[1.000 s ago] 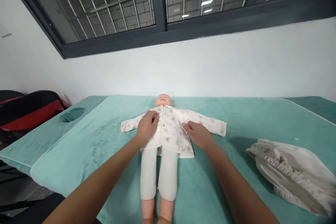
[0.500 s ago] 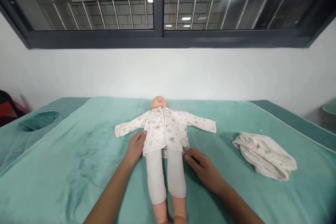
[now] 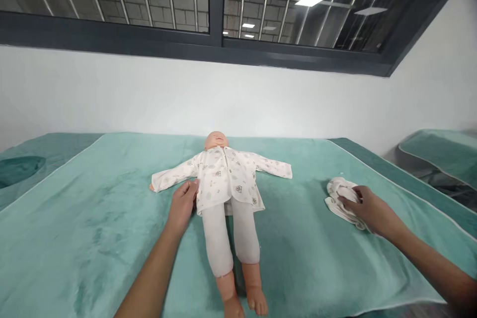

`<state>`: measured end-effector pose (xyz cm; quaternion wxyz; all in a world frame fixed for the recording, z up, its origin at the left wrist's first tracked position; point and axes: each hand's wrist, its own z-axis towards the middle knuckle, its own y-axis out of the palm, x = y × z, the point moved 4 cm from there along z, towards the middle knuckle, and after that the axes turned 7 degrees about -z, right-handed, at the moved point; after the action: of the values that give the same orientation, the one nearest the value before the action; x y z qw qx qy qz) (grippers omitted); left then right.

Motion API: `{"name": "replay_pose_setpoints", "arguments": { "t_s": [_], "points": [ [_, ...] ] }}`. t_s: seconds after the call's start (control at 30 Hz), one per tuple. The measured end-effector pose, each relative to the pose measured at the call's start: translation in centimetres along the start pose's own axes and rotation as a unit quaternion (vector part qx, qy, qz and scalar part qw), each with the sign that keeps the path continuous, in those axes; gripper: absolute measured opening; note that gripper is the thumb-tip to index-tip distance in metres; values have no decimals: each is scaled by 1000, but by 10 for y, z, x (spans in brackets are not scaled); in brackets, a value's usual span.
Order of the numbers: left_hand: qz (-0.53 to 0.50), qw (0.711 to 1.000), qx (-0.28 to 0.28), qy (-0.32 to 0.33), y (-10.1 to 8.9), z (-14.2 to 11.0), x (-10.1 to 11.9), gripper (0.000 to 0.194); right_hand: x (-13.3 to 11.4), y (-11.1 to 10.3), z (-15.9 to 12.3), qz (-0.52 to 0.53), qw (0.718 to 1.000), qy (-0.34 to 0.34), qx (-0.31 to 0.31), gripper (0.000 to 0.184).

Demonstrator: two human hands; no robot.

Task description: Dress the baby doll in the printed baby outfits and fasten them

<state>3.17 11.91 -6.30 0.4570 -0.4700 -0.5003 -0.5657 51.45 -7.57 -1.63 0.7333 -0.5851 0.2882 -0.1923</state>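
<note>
A baby doll [image 3: 228, 194] lies on its back on the teal towel [image 3: 93, 223], arms spread, dressed in a white printed top [image 3: 227, 179] and white leggings. My left hand [image 3: 182, 206] rests against the doll's side at the hem of the top, fingers curled loosely on the cloth. Off to the right, my right hand [image 3: 367, 208] lies on a bunched white printed garment [image 3: 341, 198], its fingers closing over the fabric.
The towel covers a padded table that runs to a white wall under a dark barred window [image 3: 208, 5]. A darker teal cover with a face hole [image 3: 18, 169] lies at left. Another teal-covered bed [image 3: 439, 151] stands at right.
My right hand left the doll's hip and reached right onto the bunched garment. My left hand slid from the doll's chest to its side. The view swung rightward.
</note>
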Motion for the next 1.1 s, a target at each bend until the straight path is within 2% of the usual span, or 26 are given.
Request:
{"name": "replay_pose_setpoints", "arguments": {
  "t_s": [0.07,0.13,0.17,0.23,0.3,0.4,0.43,0.5,0.57,0.63,0.7,0.77,0.83,0.87,0.97,1.03,1.1],
  "points": [
    [83,996,9,45,1,-7,7,41,-30,-6,-10,78,995,-9,-59,42],
    [153,984,28,89,7,-18,15,40,-78,-12,-28,160,980,-39,-111,42],
    [179,977,34,108,12,-26,19,38,-107,-14,-40,214,964,-57,-147,41],
    [202,968,24,147,27,-43,28,28,-166,-18,-64,358,903,-92,-218,41],
    [193,961,-28,197,45,-60,37,22,-222,-20,-85,475,826,-118,-280,40],
    [183,937,-108,279,63,-80,52,64,-287,-18,-110,586,707,-133,-372,41],
    [183,929,-116,299,63,-84,56,68,-303,-17,-117,602,678,-146,-395,40],
    [169,930,-94,312,52,-88,65,61,-324,-17,-125,626,643,-153,-413,40],
    [140,946,-53,289,34,-90,74,41,-332,-18,-127,646,631,-141,-406,41],
    [97,969,-12,228,14,-91,84,22,-333,-23,-124,650,637,-140,-389,45],
    [-4,985,39,165,-3,-93,96,13,-328,-32,-117,621,676,-177,-354,36],
    [-130,978,94,131,-15,-96,112,10,-322,-46,-111,557,728,-255,-308,18],
    [-197,966,112,122,-18,-98,130,7,-317,-62,-113,473,756,-353,-283,17],
    [-203,967,103,116,-15,-98,139,12,-315,-69,-117,431,753,-406,-287,19],
    [-187,976,66,86,-1,-101,159,23,-314,-86,-142,346,711,-529,-309,25],
    [-169,982,49,71,9,-104,170,26,-316,-93,-157,343,696,-561,-288,24],
    [-151,985,40,75,14,-105,179,27,-318,-98,-165,384,696,-550,-257,16]
  ]
}}
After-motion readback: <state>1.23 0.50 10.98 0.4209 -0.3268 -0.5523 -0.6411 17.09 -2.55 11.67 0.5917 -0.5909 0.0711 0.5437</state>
